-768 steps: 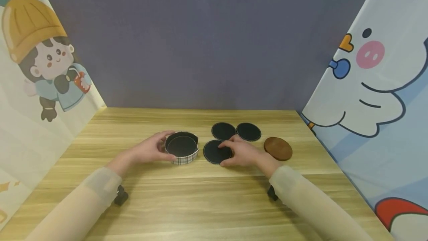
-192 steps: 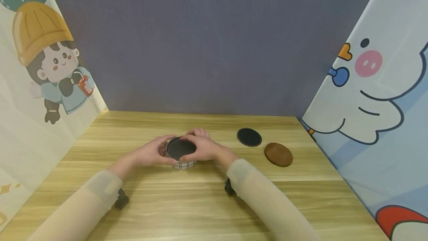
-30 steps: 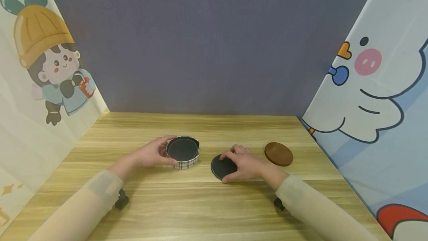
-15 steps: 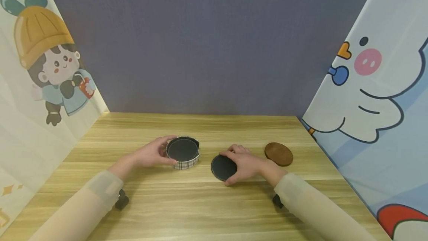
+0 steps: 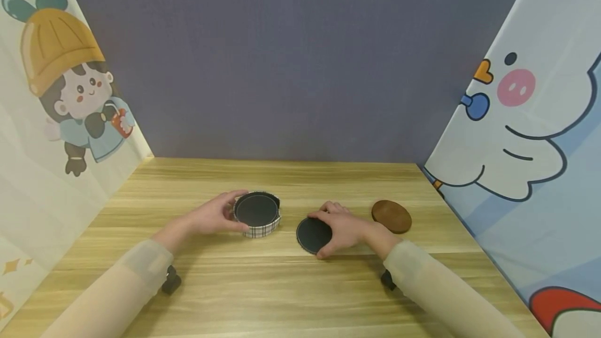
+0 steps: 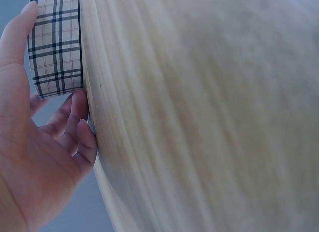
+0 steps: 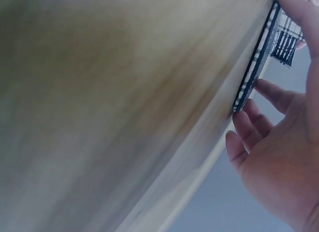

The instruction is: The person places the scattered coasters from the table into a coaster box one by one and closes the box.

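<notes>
In the head view, my left hand [image 5: 218, 214] holds a round coaster holder [image 5: 261, 230] with a plaid wall and a notch on its right side. Thumb and fingers curve around its left part, as the left wrist view also shows on the plaid wall [image 6: 56, 47]. A black disc, apparently a coaster, fills most of the holder's inside. To the right, my right hand [image 5: 341, 228] grips a loose black round coaster [image 5: 313, 234] by its edge, thumb in front and fingers behind. In the right wrist view the coaster's rim [image 7: 256, 57] shows a light-and-dark pattern; whether it is off the table is hard to tell.
A brown round disc [image 5: 391, 216], like a wooden lid or coaster, lies right of my right hand on the wood-grain table [image 5: 263, 296]. A dark grey panel [image 5: 286, 61] stands behind, and printed cartoon panels flank both sides.
The coasters once lying loose at the back are gone from there; the last came forward to my right hand. Over the last second, that hand has tightened slightly around its edge. Left hand stays put.
</notes>
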### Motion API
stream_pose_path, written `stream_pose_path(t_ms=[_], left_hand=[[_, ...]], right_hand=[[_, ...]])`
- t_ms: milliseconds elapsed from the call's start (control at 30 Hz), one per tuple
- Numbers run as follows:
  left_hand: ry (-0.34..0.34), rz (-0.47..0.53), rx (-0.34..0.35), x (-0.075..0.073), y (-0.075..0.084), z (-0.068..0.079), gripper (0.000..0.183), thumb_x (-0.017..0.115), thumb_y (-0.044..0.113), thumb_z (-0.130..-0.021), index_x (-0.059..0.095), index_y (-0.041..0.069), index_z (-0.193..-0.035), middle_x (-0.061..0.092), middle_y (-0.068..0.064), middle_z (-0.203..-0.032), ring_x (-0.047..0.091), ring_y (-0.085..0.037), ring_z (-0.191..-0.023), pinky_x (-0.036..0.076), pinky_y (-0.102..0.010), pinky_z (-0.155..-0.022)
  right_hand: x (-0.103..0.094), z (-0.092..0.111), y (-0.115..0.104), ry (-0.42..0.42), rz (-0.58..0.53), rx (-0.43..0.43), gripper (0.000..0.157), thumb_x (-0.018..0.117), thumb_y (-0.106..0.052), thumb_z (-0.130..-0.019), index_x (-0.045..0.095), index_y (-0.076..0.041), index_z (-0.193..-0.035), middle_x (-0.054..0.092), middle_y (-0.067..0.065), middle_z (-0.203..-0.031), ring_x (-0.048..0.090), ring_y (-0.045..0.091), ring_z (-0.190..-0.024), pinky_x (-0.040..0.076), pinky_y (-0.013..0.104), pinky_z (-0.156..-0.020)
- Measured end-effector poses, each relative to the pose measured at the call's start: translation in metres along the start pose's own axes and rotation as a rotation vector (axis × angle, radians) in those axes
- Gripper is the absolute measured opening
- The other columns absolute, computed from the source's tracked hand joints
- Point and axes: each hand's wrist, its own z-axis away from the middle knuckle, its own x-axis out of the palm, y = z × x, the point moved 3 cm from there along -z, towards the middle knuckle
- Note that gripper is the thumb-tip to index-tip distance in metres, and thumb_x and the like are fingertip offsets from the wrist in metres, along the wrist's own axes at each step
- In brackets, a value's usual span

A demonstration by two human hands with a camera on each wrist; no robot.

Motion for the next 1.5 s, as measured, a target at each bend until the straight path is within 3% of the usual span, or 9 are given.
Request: stream_pose_path(t_ms=[767,1233,1500], left_hand=[[0.013,-0.021,0.001,0.001,0.000,0.000,0.111,0.096,0.029,-0.086,0.029,0.005,-0.172,0.061,-0.026,-0.139,0.074,-0.029,-0.112,0.063,-0.051,-0.107],[0.003,0.022,0.007,0.000,0.000,0.000,0.111,0.096,0.027,-0.087,0.029,0.005,-0.172,0.062,-0.026,-0.140,0.074,-0.031,-0.118,0.061,-0.053,-0.110],[0.009,0.004,0.005,0.000,0.000,0.000,0.110,0.096,0.027,-0.086,0.029,0.005,-0.171,0.062,-0.025,-0.137,0.073,-0.028,-0.111,0.062,-0.051,-0.106]], right_hand=[[0.002,-0.001,0.000,0.018,-0.024,-0.016,0.105,0.093,-0.057,-0.074,0.051,-0.020,-0.164,0.048,0.005,-0.140,0.043,0.021,-0.121,0.049,0.045,-0.100],[-0.008,-0.006,-0.004,0.121,-0.058,-0.029,0.105,0.089,-0.050,-0.074,0.049,-0.017,-0.166,0.046,0.007,-0.139,0.040,0.027,-0.126,0.041,0.048,-0.103],[-0.021,-0.014,-0.010,0.162,-0.064,-0.028,0.106,0.088,-0.051,-0.074,0.049,-0.016,-0.166,0.046,0.010,-0.142,0.039,0.030,-0.130,0.042,0.051,-0.104]])
